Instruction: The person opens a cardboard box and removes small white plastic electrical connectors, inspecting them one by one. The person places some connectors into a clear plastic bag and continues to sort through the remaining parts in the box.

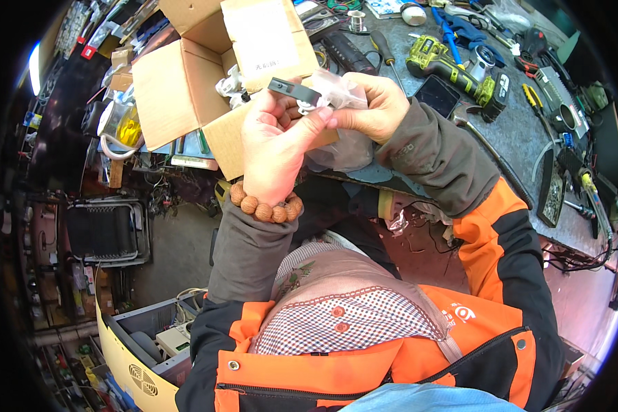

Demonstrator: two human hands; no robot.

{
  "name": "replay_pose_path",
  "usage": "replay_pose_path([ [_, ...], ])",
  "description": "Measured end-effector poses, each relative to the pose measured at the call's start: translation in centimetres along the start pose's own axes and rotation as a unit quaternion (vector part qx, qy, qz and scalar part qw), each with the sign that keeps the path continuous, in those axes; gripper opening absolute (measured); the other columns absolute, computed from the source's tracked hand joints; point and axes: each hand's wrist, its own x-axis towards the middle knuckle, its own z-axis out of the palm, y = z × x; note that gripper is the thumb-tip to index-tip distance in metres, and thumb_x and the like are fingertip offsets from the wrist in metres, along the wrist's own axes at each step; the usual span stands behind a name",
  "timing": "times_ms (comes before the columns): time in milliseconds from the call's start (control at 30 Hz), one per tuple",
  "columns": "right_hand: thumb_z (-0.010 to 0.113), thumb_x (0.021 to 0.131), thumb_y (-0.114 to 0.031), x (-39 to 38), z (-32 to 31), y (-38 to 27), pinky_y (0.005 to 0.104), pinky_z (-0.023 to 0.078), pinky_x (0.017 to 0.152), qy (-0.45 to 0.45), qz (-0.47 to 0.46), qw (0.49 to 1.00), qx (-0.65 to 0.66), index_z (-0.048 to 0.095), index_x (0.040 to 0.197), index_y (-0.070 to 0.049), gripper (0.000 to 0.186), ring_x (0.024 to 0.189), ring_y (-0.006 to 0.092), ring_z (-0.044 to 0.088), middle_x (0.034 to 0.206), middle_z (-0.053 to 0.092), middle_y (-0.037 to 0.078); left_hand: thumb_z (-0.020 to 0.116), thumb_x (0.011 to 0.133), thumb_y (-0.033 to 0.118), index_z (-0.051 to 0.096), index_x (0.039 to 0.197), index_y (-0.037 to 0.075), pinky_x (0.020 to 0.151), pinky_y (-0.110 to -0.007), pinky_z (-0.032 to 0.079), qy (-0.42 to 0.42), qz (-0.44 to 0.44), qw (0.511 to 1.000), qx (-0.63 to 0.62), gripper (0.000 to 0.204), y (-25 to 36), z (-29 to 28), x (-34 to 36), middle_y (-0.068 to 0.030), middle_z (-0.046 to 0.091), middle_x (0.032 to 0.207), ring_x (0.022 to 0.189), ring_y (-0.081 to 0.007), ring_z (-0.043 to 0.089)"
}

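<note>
Both my hands meet above the bench's front edge, fingertips almost touching. Between the closed fingers of my left hand sits a small dark grey plastic part, flat, with a hole near one end. My right hand pinches a crumpled clear plastic bag. A small white piece shows between the two hands; which hand grips it I cannot tell. Just behind my left hand stands an open cardboard box with white bagged items inside. Another clear bag hangs below my right hand.
On the bench to the right lie a green cordless drill, a black phone, a screwdriver and a hammer. A folded black chair stands at left, and an opened computer case is beside me at lower left.
</note>
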Motion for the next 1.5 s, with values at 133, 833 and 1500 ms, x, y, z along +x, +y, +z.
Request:
replay_pose_path([
  [133,0.077,0.1,-0.023,0.3,-0.6,-0.2,0.032,0.054,0.093,0.026,-0.012,0.998,0.047,0.075,0.118,-0.001,0.028,0.102,0.0123,0.068,0.109,0.075,0.004,0.064,0.104,0.003,0.058,0.135,-0.007,0.091,-0.038,0.063,0.004,-0.059,0.994,-0.094,0.033,-0.1,-2.0,0.7,-0.0171,0.071,0.122,0.102,-0.0246,0.074],
  [833,0.074,0.101,-0.014,0.9,-0.6,0.0,0.0333,0.055,0.098,0.083,-0.027,0.993,0.075,0.068,0.13,-0.002,0.032,0.109,0.0138,0.068,0.119,0.073,0.005,0.055,0.111,0.017,0.056,0.147,0.001,0.071,-0.025,0.057,-0.132,-0.147,0.976,-0.087,0.04,1.3,-3.1,0.9,-0.0114,0.072,0.127,0.092,-0.0108,0.067],
  [1500,0.081,0.093,-0.006,1.0,-1.5,0.3,0.031,0.058,0.09,0.105,-0.016,0.99,0.096,0.073,0.119,-0.002,0.027,0.099,0.0129,0.071,0.109,0.076,0.004,0.074,0.094,-0.006,0.059,0.125,-0.003,0.084,-0.028,0.06,0.001,0.0,1.0,0.03,0.034,-0.9,-0.5,-0.8,-0.011,0.073,0.11,0.098,-0.0135,0.071],
])
